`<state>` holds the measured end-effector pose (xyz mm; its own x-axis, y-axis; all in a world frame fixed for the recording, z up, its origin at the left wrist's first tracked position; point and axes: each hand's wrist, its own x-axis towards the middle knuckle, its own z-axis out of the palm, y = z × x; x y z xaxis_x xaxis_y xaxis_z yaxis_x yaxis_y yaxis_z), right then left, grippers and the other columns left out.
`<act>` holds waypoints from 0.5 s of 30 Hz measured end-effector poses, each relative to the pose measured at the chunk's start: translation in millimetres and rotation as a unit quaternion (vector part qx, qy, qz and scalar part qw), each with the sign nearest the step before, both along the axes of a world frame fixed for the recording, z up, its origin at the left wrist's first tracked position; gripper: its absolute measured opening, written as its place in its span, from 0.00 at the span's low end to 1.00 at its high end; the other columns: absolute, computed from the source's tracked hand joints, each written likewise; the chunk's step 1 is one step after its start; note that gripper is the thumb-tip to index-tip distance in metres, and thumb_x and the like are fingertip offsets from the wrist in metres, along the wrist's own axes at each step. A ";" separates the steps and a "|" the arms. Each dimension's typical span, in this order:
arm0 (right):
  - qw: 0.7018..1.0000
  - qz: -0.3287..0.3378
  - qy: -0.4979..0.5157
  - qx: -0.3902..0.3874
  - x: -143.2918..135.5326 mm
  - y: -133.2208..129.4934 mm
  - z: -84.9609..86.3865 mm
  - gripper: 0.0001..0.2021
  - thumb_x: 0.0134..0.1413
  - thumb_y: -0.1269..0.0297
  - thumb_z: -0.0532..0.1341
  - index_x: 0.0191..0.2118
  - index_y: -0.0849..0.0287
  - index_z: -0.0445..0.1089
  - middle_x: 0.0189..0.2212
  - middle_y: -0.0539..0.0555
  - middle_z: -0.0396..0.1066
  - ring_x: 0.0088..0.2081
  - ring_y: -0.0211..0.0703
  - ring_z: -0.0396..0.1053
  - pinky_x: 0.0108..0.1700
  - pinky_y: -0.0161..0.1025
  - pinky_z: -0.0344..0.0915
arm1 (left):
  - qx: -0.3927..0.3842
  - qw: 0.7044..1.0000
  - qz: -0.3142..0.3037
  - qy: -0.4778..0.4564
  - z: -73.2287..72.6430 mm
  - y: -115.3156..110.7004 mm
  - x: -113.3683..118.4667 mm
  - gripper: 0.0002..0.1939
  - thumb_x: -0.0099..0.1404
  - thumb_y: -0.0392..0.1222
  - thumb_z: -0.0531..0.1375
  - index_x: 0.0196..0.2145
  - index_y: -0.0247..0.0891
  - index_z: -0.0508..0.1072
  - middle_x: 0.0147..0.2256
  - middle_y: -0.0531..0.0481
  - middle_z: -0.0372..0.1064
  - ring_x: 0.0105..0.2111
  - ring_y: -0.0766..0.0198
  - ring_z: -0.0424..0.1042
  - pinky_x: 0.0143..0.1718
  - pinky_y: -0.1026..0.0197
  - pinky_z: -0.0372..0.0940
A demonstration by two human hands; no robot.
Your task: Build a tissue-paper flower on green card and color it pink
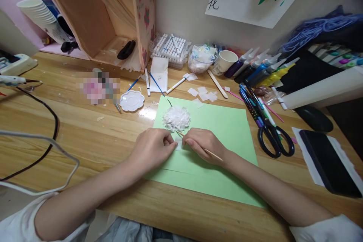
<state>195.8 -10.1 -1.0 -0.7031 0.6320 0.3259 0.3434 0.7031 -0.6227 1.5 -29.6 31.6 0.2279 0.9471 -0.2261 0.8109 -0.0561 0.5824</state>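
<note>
A green sheet (227, 132) lies on the wooden table, and near its upper left a round white ruffled paper flower (177, 118) sits on it. Just below the flower, my left hand (154, 146) pinches the edge of a small white paper square (178, 144), thumb and forefinger together. My right hand (204, 143) is closed round a thin wooden stick (213, 155), whose tip reaches up to the left over the paper square, close to the flower's lower edge. Both hands rest over the green sheet.
Black scissors (275, 140) lie right of the sheet, beside a black phone (330, 162). Loose white paper squares (202, 93), a flat wooden stick (217, 84), a white palette (132, 101) and pens lie beyond. A paper cup (225, 62) and paint bottles stand behind. Cables (55, 121) run at left.
</note>
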 end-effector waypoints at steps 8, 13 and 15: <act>0.999 -0.019 0.032 -0.014 0.4 2.7 -2.6 0.15 0.65 0.66 0.45 0.34 0.60 0.66 0.27 0.54 0.69 0.31 0.39 0.65 0.35 0.35 0.61 | 0.014 0.999 0.016 0.027 0.2 -0.5 1.9 0.10 0.58 0.46 0.58 0.25 0.41 0.76 0.25 0.51 0.75 0.25 0.61 0.70 0.24 0.63 0.53; 0.997 -0.034 0.041 -0.061 0.7 3.7 -2.8 0.15 0.65 0.64 0.45 0.35 0.58 0.66 0.29 0.53 0.69 0.33 0.40 0.67 0.37 0.36 0.62 | 0.058 0.997 0.019 0.036 -4.1 -0.4 2.3 0.10 0.60 0.46 0.58 0.29 0.43 0.77 0.26 0.51 0.75 0.26 0.61 0.71 0.25 0.63 0.53; 0.995 -0.038 0.045 -0.078 0.7 3.4 -2.2 0.15 0.65 0.63 0.45 0.35 0.58 0.66 0.28 0.53 0.69 0.33 0.40 0.67 0.37 0.37 0.62 | 0.072 0.997 0.011 0.035 -5.4 -0.3 2.8 0.10 0.60 0.46 0.58 0.29 0.44 0.78 0.27 0.51 0.76 0.27 0.62 0.71 0.26 0.63 0.54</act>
